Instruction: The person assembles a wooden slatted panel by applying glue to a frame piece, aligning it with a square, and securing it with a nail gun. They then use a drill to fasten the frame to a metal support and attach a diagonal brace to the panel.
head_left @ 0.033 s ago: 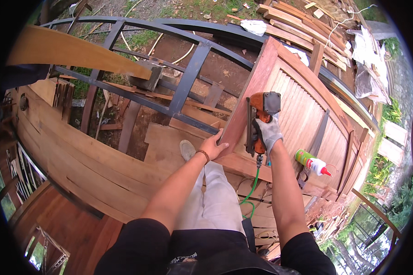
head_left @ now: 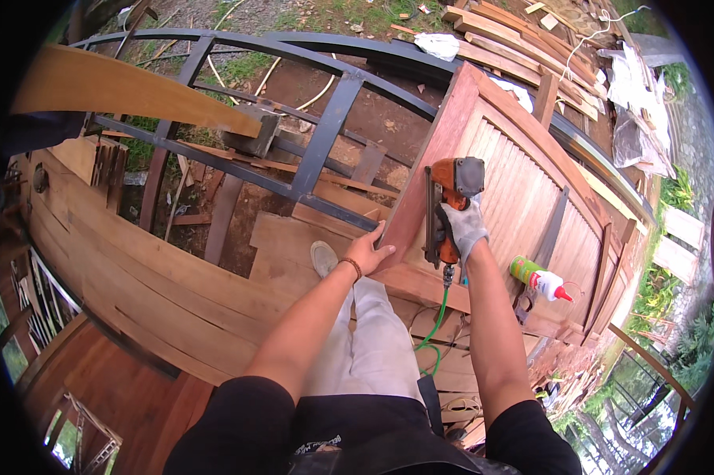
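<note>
Wooden panel [head_left: 509, 194], right fingers [head_left: 460, 218] clamped on nail gun [head_left: 452, 180] (trigger hidden), left fingers [head_left: 370, 240] and thumb [head_left: 385, 252] apart

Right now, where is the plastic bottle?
In the head view, the plastic bottle is right of centre, on the wooden panel, beside the right forearm.
</note>
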A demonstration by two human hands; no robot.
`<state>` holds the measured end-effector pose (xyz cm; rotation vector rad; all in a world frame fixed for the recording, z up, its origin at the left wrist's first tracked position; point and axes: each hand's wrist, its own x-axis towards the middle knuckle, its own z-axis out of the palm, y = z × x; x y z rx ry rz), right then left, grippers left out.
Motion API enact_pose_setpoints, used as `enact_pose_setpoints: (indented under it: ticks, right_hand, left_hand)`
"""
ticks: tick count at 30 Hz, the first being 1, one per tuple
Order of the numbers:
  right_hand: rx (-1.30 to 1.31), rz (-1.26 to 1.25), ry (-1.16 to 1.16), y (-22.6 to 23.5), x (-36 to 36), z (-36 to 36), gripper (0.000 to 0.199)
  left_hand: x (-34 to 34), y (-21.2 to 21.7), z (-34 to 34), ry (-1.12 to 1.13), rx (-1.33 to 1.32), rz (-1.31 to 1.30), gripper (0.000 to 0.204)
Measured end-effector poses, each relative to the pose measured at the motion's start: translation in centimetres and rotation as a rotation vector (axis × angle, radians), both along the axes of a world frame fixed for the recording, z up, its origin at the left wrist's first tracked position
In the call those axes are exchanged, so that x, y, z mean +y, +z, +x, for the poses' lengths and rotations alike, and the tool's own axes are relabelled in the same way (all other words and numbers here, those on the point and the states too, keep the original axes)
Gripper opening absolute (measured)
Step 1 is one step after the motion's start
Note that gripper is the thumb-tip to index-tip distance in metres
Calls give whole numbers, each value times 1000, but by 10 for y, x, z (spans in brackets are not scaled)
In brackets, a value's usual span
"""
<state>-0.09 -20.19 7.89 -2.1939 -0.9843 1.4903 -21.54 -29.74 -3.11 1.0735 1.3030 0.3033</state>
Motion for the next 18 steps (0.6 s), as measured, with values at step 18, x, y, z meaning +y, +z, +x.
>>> enact_pose_setpoints:
  ticks: [18]
  right_hand:
    - [-120,282,-66,9,-98,17,29]
  left_hand:
    - [35,1,-10,-201,73,-36,56]
